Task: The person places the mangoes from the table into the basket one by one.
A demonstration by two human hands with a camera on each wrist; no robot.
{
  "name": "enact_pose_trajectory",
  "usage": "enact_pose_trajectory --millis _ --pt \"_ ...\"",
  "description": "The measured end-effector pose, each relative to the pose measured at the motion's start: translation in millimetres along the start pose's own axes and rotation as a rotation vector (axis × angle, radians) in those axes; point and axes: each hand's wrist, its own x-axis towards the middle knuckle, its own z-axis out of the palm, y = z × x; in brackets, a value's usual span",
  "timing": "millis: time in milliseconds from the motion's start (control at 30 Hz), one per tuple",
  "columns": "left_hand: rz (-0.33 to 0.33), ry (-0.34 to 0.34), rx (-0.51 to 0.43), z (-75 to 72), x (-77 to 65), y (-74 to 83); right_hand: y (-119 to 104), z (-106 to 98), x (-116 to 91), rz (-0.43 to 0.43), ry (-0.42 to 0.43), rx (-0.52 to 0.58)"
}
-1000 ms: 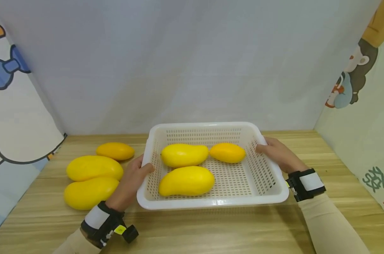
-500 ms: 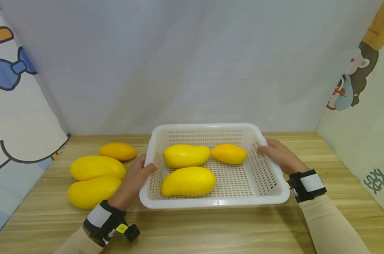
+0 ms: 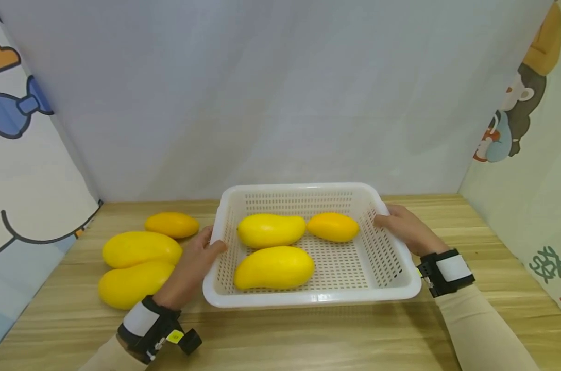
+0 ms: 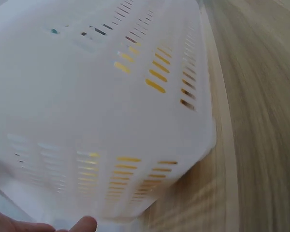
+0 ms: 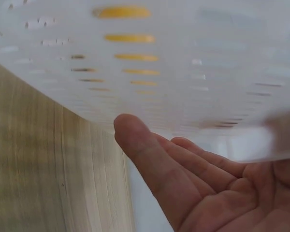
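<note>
Between both hands is a white plastic basket (image 3: 340, 268) with slotted walls. My left hand (image 3: 192, 268) grips its left rim, thumb over the edge; my right hand (image 3: 410, 229) holds the right rim the same way. Inside lie two large yellow mangoes, one at the back (image 3: 271, 230) and one in front (image 3: 274, 268), plus a smaller orange-yellow mango (image 3: 333, 227) at the back. From the right wrist view, the fingers (image 5: 159, 169) lie against the outside of the basket wall (image 5: 179, 96). The left wrist view shows fingertips (image 4: 84, 224) near the basket's outer side.
Left of the basket, two large yellow mangoes (image 3: 141, 248) (image 3: 134, 283) and a smaller orange-yellow mango (image 3: 171, 225) lie on the wooden table (image 3: 280, 340). A pale grey backdrop (image 3: 280, 93) stands behind, with printed panels at both sides.
Both hands keep their hold on the basket rims. The whole scene shifts slightly within the head view; the mangoes stay in the same places relative to the basket and table.
</note>
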Motion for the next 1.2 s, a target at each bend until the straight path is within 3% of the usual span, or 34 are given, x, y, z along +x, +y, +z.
enact_pose_trajectory --millis 100,233,667,967,1200 --pt "0.052 0.091 0.138 -1.9 -0.7 2.8 0 1 0 -0.002 0.000 -0.001" --pt "0.199 0.192 0.320 -8.1 -2.9 9.3 0 1 0 -0.007 0.000 -0.007" --pt "0.555 0.261 0.538 -31.6 -23.3 37.0 0 0 -1 0.002 -0.006 -0.012" --pt "0.657 0.290 0.729 -40.0 -36.3 52.6 3 -3 -4 -0.006 -0.015 -0.008" --pt "0.688 0.302 0.838 -52.8 -41.0 56.7 -3 1 -3 -0.034 -0.027 -0.007"
